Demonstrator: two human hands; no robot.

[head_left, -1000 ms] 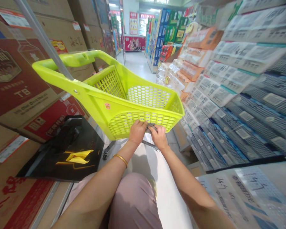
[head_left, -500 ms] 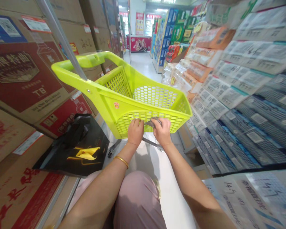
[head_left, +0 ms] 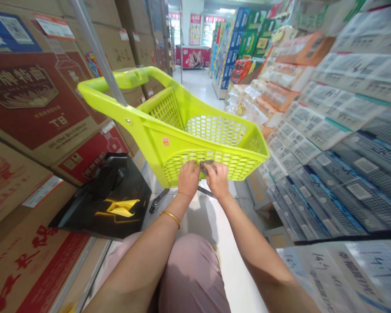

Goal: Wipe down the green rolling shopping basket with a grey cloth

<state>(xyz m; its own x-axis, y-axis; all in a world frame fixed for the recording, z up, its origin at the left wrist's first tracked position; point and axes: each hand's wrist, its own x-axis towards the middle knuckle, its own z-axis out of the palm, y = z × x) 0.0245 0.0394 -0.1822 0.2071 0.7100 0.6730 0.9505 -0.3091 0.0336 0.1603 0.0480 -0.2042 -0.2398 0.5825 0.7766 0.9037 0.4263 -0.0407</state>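
Observation:
In front of me stands a lime-green plastic shopping cart (head_left: 153,130) with a lattice basket. Its near side wall is under both my hands. My left hand (head_left: 188,177) has its fingers curled against the lattice, apparently gripping it, though the fingertips are partly hidden. Just to its right, my right hand (head_left: 217,178) is closed on a crumpled grey cloth (head_left: 208,166) pressed to the same wall. Part of the cloth is covered by my fingers. The visible inside of the basket holds nothing.
Stacked cardboard cartons (head_left: 29,95) line the left side, with a black bag (head_left: 117,195) standing against them. Packs of tissue paper (head_left: 329,126) are piled along the right. Behind the cart an aisle floor (head_left: 197,82) leads to a pink counter (head_left: 195,58).
My right hand has moved left along the basket wall with the cloth, closer to my left hand. The cloth looks more bunched. The whole view has shifted slightly.

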